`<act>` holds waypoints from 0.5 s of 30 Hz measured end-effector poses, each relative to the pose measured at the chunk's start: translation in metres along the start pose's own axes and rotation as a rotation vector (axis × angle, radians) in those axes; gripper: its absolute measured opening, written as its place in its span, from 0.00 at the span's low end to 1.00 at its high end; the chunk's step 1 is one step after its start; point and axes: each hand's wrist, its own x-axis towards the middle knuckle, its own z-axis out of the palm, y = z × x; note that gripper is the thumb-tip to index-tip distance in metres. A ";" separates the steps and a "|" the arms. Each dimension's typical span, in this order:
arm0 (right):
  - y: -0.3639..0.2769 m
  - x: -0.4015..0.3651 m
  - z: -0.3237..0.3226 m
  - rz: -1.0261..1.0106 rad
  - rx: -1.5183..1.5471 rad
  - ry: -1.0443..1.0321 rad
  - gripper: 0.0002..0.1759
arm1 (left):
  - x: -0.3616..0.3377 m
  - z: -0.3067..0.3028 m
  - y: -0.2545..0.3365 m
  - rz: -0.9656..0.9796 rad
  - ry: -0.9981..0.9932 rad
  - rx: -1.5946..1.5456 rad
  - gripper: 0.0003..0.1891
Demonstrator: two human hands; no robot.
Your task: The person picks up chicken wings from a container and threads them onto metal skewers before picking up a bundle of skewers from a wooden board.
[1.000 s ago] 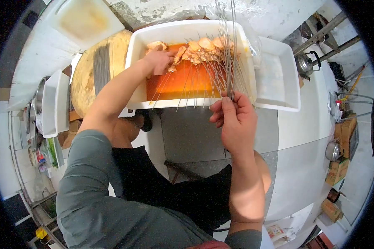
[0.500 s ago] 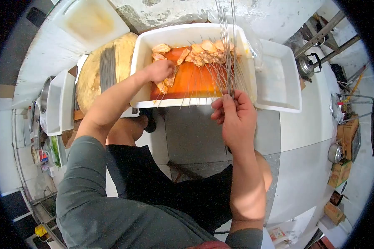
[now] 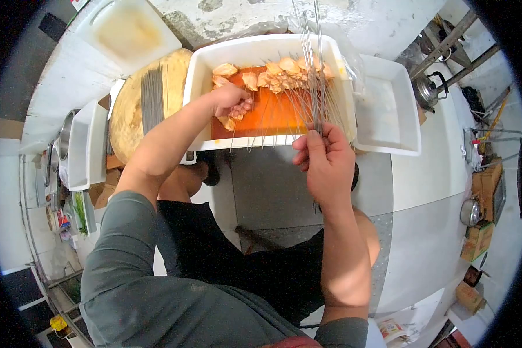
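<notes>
My left hand (image 3: 232,101) is over the left part of a white tub (image 3: 261,141), fingers curled on a thin metal skewer. A piece of marinated meat (image 3: 250,81), apparently chicken, sits at the skewer's far end. My right hand (image 3: 329,159), at the tub's near right edge, grips an upright bundle of metal skewers (image 3: 316,75). Skewered meat pieces (image 3: 287,75) lie in a row along the tub's far side, their bare skewer ends pointing toward me. Loose meat (image 3: 225,69) rests in the far left corner. Orange-red marinade (image 3: 272,119) covers the bottom.
Left of the tub, more skewers (image 3: 152,95) lie on a round wooden block (image 3: 127,116). A stained cutting board (image 3: 130,32) leans behind it. Another white bin (image 3: 388,145) stands at the right. A kettle (image 3: 426,93) is further right, beside metal bars.
My left hand has shifted slightly right and toward me, its fingers turned more into view. The meat piece beyond it sits a little further left. My right hand still holds the bundle.
</notes>
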 end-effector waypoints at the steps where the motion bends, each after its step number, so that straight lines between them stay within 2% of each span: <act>1: 0.000 0.000 0.000 -0.005 0.005 -0.003 0.07 | -0.003 0.002 0.001 -0.064 -0.033 -0.193 0.09; 7: 0.000 -0.001 -0.001 -0.002 0.022 -0.010 0.07 | 0.008 -0.003 -0.006 -0.061 -0.092 -0.369 0.10; 10: 0.002 -0.001 -0.001 -0.010 -0.014 -0.004 0.07 | 0.003 0.001 -0.004 -0.074 -0.039 -0.216 0.12; 15: 0.000 -0.001 0.002 0.005 -0.037 0.001 0.07 | 0.005 0.006 -0.003 -0.007 -0.023 0.210 0.16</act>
